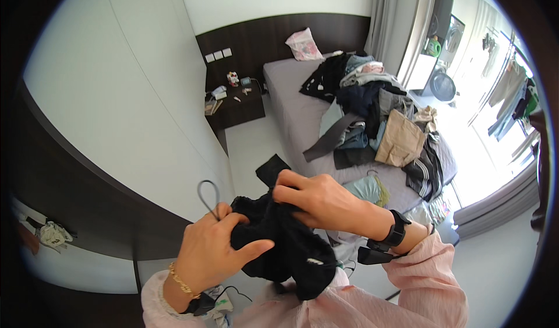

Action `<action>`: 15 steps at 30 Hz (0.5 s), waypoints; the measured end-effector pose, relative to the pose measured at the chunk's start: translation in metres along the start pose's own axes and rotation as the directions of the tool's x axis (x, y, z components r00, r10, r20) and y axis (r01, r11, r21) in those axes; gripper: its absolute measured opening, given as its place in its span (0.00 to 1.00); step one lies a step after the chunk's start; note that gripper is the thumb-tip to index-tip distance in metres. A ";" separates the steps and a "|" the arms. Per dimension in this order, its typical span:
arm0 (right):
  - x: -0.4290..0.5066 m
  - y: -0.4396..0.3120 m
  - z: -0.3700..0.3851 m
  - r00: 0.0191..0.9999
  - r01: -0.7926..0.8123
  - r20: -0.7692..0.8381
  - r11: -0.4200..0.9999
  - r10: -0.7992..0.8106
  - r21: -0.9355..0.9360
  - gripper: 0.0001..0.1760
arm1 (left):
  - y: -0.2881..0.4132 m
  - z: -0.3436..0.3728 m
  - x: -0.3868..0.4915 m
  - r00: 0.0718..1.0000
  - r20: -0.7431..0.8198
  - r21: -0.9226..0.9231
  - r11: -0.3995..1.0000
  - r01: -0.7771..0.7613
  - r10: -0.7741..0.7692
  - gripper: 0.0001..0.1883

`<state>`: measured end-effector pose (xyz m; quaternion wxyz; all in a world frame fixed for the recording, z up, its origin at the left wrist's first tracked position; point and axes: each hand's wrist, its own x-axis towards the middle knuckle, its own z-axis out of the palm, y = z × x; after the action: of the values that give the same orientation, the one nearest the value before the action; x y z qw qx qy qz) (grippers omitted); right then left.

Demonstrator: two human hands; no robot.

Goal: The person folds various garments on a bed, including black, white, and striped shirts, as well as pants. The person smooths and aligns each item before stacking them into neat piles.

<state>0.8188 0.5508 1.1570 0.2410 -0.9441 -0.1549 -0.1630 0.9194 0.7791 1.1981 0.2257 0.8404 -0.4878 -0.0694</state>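
In front of my chest, both hands grip a bunched black knit garment. My left hand holds its left side, thumb stretched across the cloth. A thin grey loop rises past the left fingers; whether it is a hanger hook or a cord I cannot tell. My right hand pinches the upper edge between thumb and fingers. A flat black piece of cloth sticks out beyond the right fingertips. Folds hide most of the garment's shape, and a small pale mark shows low on its right part.
Ahead to the right, a bed carries a heap of clothes, with beige trousers on top. A dark nightstand bears small items. White wardrobe panels stand on the left. Clothes hang on a rack at far right.
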 end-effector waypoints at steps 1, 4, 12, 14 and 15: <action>0.004 -0.003 0.009 0.999 0.039 -0.038 0.999 -0.039 -0.016 0.22 | -0.006 0.007 0.001 1.000 -0.015 0.077 0.997 0.008 -0.007 0.35; 0.013 -0.008 0.022 0.992 0.107 -0.055 0.992 -0.110 -0.065 0.25 | -0.026 0.020 0.004 1.000 -0.025 0.150 0.989 0.012 -0.008 0.36; -0.009 -0.019 -0.017 0.959 0.066 0.268 0.992 -0.092 0.103 0.25 | -0.042 0.039 -0.006 0.993 0.106 0.127 0.990 -0.068 0.055 0.23; -0.022 -0.009 -0.023 0.913 0.203 0.354 0.979 -0.202 0.035 0.23 | -0.054 0.046 0.009 0.992 0.110 0.204 0.978 0.042 -0.065 0.20; -0.025 0.000 -0.030 0.907 0.125 0.410 0.991 -0.099 -0.037 0.22 | -0.061 0.041 0.024 0.984 0.086 0.287 0.950 0.123 -0.153 0.18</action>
<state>0.7897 0.5310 1.1724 0.1642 -0.9539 -0.2504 0.0186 0.9658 0.7716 1.1365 0.0724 0.8909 -0.4442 -0.0603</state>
